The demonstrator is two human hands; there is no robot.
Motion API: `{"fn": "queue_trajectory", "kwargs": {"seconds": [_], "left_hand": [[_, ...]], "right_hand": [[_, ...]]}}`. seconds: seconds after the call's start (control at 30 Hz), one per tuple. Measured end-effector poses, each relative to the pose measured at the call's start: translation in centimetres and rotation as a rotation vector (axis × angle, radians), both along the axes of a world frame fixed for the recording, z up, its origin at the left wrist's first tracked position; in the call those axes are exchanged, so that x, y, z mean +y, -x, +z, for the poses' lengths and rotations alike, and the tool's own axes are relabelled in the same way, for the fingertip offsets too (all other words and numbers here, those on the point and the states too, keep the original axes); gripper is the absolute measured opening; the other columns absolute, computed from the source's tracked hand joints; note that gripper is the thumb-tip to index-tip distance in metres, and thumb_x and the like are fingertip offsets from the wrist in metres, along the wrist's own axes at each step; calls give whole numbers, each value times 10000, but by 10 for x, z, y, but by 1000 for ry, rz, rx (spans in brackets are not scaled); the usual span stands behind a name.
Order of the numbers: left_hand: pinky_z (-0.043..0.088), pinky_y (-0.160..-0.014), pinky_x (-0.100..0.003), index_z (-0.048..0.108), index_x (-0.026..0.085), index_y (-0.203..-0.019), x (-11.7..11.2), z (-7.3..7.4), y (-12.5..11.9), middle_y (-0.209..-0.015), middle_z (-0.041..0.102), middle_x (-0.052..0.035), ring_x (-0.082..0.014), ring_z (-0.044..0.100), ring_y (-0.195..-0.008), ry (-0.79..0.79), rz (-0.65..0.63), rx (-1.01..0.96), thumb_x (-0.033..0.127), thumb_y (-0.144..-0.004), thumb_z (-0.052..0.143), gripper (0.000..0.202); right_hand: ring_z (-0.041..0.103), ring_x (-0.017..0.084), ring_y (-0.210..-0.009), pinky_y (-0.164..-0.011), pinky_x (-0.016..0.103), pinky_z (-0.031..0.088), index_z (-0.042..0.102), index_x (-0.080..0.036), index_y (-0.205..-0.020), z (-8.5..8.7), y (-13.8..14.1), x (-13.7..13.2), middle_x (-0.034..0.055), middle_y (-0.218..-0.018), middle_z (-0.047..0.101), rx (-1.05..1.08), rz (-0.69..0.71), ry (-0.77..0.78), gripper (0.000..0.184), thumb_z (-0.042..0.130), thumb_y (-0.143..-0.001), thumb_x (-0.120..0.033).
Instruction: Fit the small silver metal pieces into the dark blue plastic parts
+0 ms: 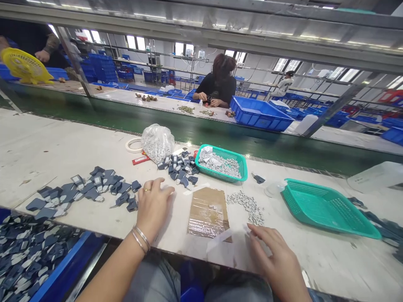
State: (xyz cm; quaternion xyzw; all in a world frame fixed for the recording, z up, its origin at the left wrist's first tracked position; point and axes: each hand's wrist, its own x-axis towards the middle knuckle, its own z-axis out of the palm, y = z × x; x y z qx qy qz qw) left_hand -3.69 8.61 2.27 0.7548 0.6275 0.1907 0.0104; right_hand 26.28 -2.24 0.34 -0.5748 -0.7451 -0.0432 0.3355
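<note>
Slate-blue flat pieces [82, 192] lie in a loose drift on the near-left part of the white work table [37, 138] on my feed, with a tighter heap of them [179, 167] further along. The left hand [153, 205] rests palm-down just beside that drift, fingers loosely together and slightly curled, with nothing pinched that I can make out. It wears a ring and two thin bangles. The right hand [277, 260] sits near the table's edge, its fingers [255, 230] slightly spread and touching a translucent strip of film [220, 239]. From this camera angle, I cannot tell whether they are pinching it.

Between the hands lies a piece of cardboard wrapped in clear tape [208, 212], with a scatter of tiny grey parts [247, 207] just to its right. Beyond it, a teal plastic basket [242, 165] holds more small silvery parts, and a second teal basket [327, 205] sits tilted to the right. A clear plastic bag [157, 142] stands on the far side beside a tape roll [135, 145]. (The feed warps badly toward the edges.) A blue crate [63, 268] heaped with slate-blue pieces sits at near left. Across the line, a co-worker [217, 84] works with both hands beside another blue crate [260, 113].
</note>
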Motion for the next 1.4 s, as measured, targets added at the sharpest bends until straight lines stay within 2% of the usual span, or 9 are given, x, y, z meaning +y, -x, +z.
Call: {"fn": "queue_trajectory", "kwargs": {"seconds": [0.13,0.23,0.5,0.63,0.73,0.87,1.07,1.2,1.4], "left_hand": [[346,-767,-379,621,324,-1062,23,-2,-32,-850,566,-74,-256,471,-878,41,-102,59,319,-903,382,287],[363,-719,-367,634,252,-991,32,-8,-46,-836,546,-96,-259,498,-823,66,-112,92,386,-897,375,306],[391,-716,-355,525,166,-865,24,-15,-26,-807,507,-88,-246,506,-810,88,-88,13,227,-884,327,208],[419,-741,-317,456,180,-919,4,-9,-15,-862,531,-56,-201,525,-812,81,-90,-162,273,-880,383,125],[444,-724,-266,425,203,-1040,-21,-8,-11,-894,544,-32,-161,542,-803,123,-76,-400,385,-878,421,244],[449,-757,-255,417,257,-1200,-49,-14,-11,-960,537,-27,-159,541,-864,356,-69,-904,455,-828,503,429],[453,-708,-197,523,239,-1157,-60,-18,-22,-888,521,-13,-136,518,-850,601,-25,-1320,436,-755,623,458],[472,-569,-208,535,213,-1102,-65,-12,-34,-798,490,3,-126,497,-732,662,-22,-1488,404,-713,670,454],[501,-560,-239,576,183,-1007,-78,-9,-45,-782,522,-11,-134,485,-715,705,-13,-1568,409,-681,694,414]], "right_hand": [[570,171,-740,-624,298,467,607,-195,-905,2,-28,-8,29,-816,613,-18,-178,5,200,441,-903,-306],[568,174,-710,-598,302,463,616,-195,-877,2,-40,-11,29,-788,613,-34,-248,19,220,438,-896,-323],[495,202,-749,-662,349,432,618,-179,-841,-18,-37,7,52,-775,569,-104,-180,52,198,450,-901,-265],[468,205,-736,-651,354,416,597,-176,-773,-21,-30,14,52,-753,545,-103,-139,95,192,461,-896,-231],[477,187,-751,-642,320,424,599,-192,-779,-17,-26,10,39,-764,540,-57,-44,182,168,477,-894,-203],[480,190,-784,-671,333,429,599,-182,-946,-16,-21,-3,53,-827,539,-70,-31,85,122,487,-900,-197],[446,201,-782,-672,353,420,568,-146,-1033,-21,-11,-13,78,-849,513,-170,-3,15,166,465,-902,-139],[422,198,-762,-665,354,405,577,-110,-963,-19,-8,-4,86,-825,503,-232,-8,-4,129,466,-900,-127],[405,187,-701,-643,340,359,575,-133,-727,-14,-12,12,61,-688,459,-323,6,22,232,428,-906,-112]]}}
